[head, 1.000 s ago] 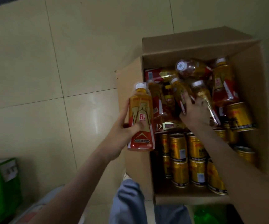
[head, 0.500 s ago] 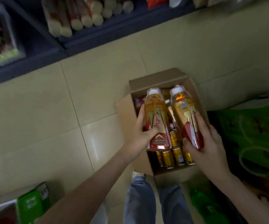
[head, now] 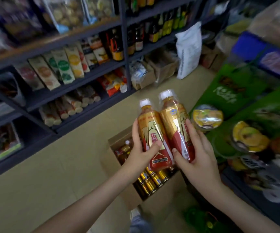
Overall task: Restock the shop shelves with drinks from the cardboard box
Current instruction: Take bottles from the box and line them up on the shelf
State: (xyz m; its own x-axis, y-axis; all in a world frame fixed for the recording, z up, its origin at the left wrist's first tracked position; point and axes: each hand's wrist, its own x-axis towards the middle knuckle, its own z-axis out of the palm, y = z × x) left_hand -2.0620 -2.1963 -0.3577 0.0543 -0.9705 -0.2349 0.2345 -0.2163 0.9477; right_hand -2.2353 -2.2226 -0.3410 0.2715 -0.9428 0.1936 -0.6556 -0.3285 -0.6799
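Left hand (head: 140, 154) gripping bottle (head: 152, 130), right hand (head: 199, 158) — second bottle (head: 173, 122)

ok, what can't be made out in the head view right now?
Head view, brown cardboard box: contents mostly hidden behind the gold-and-red plastic bottle in the left hand and the matching bottle in the right hand; few gold cans show.
Head view, packets on dark shelves, top left: blurred, unreadable.
Head view, green cartons at right: blurred, cut off by the edge.
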